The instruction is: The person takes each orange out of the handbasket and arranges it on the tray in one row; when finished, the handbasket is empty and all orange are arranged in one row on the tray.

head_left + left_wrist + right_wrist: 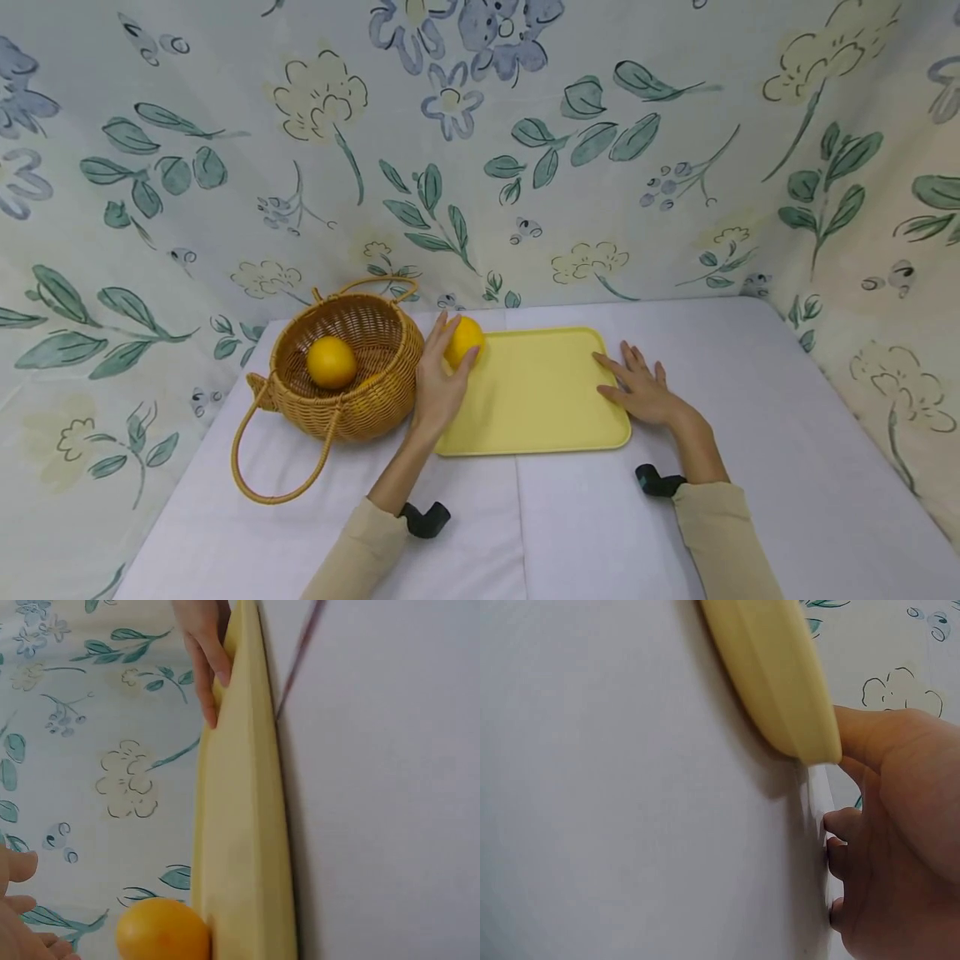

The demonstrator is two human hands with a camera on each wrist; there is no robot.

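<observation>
The left hand [441, 387] is spread wide, with its fingers loose and not wrapped round anything. It is by a round, smooth orange fruit [468, 337], and hides part of it. That fruit is at the far left corner of a flat yellow tray [536, 392]. The right hand [647, 393] is open too, and touches the tray's right edge. Close on the left, a round brown woven basket [311, 412] crowds the left hand. Another round orange fruit [332, 362] sits inside it. One loop handle [270, 500] hangs over the white desk [585, 525].
</observation>
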